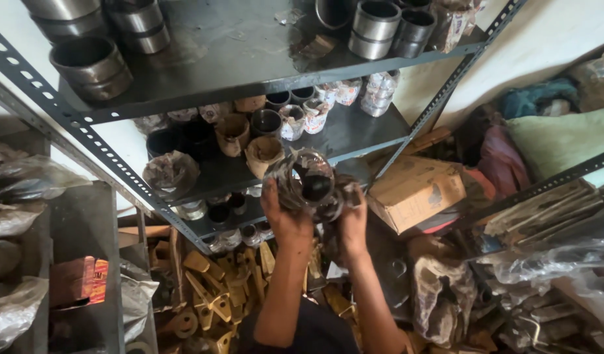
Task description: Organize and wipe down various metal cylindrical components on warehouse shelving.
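left hand [285, 213] gripping the left side of a metal sleeve wrapped in clear plastic [308, 182], fingers curled up around it. right hand [351, 219] cupping its right underside, fingers closed on the crumpled wrap. both hands hold the sleeve up in front of the middle shelf [354, 134] of a grey slotted steel rack [79, 141], open bore facing the camera. far left, plastic bags [13, 216] and a red box [76, 278] in a side rack. top shelf holds bare steel rings [92, 65] at left, more rings [377, 26] at right. middle shelf has paper-wrapped sleeves [249, 141] just behind the held one. below the hands, a heap of yellow metal parts [213, 288]. right of the hands a cardboard box [416, 190], then cloth bundles [551, 134] and plastic-wrapped bars [551, 223] far right.
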